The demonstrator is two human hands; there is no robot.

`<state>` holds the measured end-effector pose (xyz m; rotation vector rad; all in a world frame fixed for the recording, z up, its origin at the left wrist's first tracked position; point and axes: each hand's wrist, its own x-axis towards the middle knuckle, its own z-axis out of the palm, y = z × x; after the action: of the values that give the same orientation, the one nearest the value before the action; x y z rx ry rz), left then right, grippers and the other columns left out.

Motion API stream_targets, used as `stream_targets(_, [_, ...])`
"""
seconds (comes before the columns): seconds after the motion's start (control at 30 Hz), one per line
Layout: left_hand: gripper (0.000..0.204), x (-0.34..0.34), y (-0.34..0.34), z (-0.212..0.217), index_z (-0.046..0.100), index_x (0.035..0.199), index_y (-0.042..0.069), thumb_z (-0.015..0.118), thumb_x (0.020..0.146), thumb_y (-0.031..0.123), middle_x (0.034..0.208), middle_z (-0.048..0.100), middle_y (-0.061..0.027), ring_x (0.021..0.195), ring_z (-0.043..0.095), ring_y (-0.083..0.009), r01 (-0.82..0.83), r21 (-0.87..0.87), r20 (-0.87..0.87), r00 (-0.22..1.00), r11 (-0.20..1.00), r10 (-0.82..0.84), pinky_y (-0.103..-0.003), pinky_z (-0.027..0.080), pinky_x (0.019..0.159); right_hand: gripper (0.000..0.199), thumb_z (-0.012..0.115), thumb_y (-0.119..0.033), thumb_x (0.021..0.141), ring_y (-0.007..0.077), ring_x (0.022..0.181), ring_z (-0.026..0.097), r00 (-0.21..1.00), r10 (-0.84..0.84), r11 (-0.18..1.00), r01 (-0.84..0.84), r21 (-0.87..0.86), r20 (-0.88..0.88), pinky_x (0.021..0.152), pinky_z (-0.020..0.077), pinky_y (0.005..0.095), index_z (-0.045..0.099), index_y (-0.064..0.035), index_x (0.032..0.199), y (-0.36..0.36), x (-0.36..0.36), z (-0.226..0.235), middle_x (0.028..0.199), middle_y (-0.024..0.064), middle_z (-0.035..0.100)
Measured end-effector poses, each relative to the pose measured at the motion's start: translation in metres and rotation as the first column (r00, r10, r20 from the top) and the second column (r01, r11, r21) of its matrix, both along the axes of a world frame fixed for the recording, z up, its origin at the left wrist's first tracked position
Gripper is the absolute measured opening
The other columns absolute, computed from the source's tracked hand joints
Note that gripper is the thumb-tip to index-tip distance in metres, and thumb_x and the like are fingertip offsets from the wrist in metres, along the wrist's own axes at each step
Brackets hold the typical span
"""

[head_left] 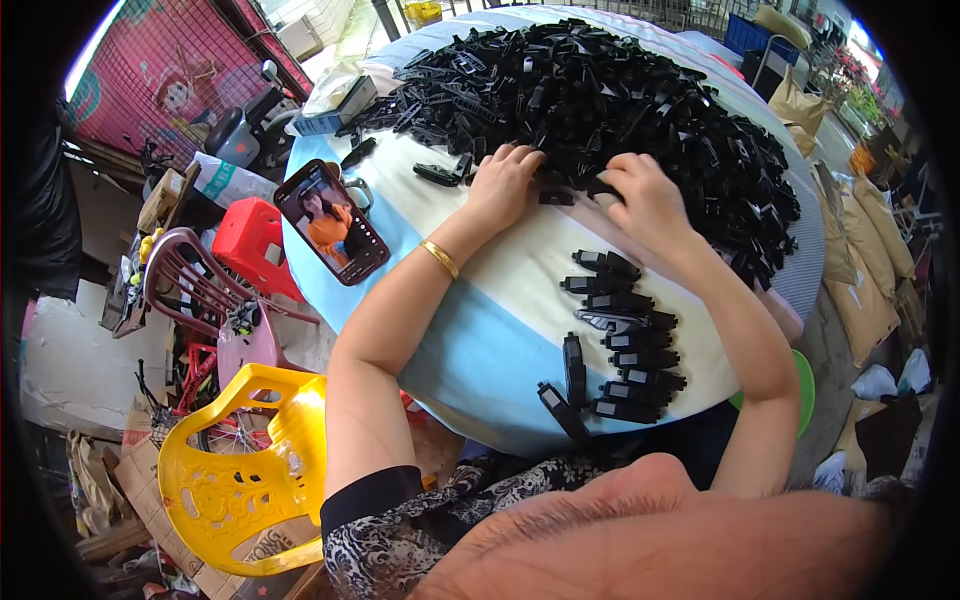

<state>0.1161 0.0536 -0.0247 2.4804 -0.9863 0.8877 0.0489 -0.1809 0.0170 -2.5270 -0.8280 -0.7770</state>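
A big heap of small black plastic parts (620,110) covers the far half of a round table with a blue and white cloth (470,330). My left hand (500,185) rests at the heap's near edge, fingers curled over black parts. My right hand (645,195) sits beside it, fingers bent on a black part at the heap's edge. Whether either hand has lifted a piece is hidden by the fingers. A gold bangle (440,258) circles my left wrist. Below my right forearm, several black parts lie in a neat row (630,340).
A phone (332,222) with a lit screen lies on the table's left edge. A yellow plastic chair (240,470), a red stool (250,240) and a dark red chair (190,280) stand at the left. Brown sacks (865,260) line the right side.
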Motion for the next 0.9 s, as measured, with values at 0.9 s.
stream_targets(0.9, [0.024, -0.073, -0.039, 0.033, 0.069, 0.091, 0.002, 0.066, 0.067, 0.004, 0.095, 0.063, -0.0148, 0.093, 0.058, -0.0337, 0.196, -0.204, -0.546, 0.791, 0.959, -0.277, -0.039, 0.047, 0.084, 0.013, 0.069, -0.012, 0.075, 0.0259, 0.081, 0.056, 0.96, 0.027, 1.0, -0.028, 0.0, -0.278, 0.07, 0.0471, 0.0365, 0.067, -0.003, 0.085, -0.035, -0.043, -0.003, 0.079, 0.0077, 0.057])
